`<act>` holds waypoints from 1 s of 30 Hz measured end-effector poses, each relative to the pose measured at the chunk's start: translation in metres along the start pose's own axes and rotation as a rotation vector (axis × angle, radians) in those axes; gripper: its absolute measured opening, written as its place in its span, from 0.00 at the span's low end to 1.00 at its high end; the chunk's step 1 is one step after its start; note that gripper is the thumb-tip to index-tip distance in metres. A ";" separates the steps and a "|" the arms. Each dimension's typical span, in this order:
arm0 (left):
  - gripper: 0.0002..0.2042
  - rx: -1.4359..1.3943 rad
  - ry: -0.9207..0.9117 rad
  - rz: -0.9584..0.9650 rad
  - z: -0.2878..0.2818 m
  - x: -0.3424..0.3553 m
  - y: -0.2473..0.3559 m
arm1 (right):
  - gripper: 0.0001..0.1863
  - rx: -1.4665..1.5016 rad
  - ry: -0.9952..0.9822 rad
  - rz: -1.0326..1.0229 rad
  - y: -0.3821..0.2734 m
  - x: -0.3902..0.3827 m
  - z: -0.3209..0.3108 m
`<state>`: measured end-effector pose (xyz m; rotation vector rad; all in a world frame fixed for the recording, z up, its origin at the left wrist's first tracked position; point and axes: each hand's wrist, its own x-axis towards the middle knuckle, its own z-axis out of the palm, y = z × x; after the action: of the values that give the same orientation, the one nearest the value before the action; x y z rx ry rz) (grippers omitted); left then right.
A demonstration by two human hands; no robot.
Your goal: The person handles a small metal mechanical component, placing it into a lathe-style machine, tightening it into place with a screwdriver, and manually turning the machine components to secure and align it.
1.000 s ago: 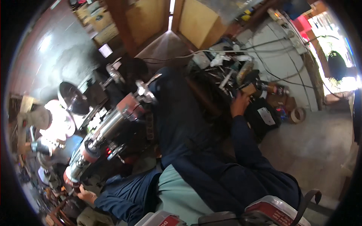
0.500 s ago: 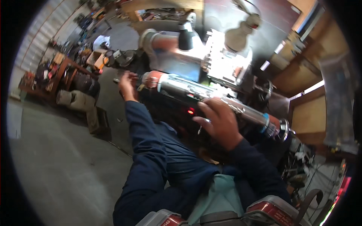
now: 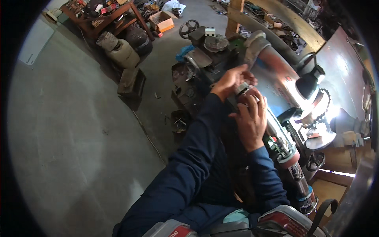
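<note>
A long tube-shaped machine assembly [image 3: 293, 158] runs from between my hands toward the lower right, with a window-like section of metal parts and reddish collars. My right hand [image 3: 252, 125] lies over its upper, reddish-brown end, the fingers curved round it and the thumb out to the left. Just beyond, my left hand [image 3: 232, 82] is cupped beside the grey end cap [image 3: 242, 87], its fingers apart and a little blurred. I cannot tell whether it touches the cap. My right fingers hide part of the tube's end.
A black lamp [image 3: 311, 83] shines over the machine beside a thick reddish pipe [image 3: 278, 68]. A small handwheel [image 3: 316, 161] is at the right, another [image 3: 189, 28] at the back. On the floor are a wooden box [image 3: 132, 82], a gas cylinder [image 3: 123, 52] and a cardboard box [image 3: 162, 21].
The view has swung to the left. My right hand has moved from the tube's middle up to its far end, beside my left hand, and now curves round it.
</note>
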<state>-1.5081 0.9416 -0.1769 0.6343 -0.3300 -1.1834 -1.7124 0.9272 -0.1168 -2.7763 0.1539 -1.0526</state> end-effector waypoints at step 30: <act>0.15 0.137 0.062 -0.272 0.022 0.001 -0.004 | 0.11 -0.177 0.077 -0.040 0.003 -0.005 0.028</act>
<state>-1.5233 0.9336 -0.1622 0.8535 -0.2791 -1.4053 -1.6977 0.9290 -0.1418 -2.9064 0.2118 -1.2125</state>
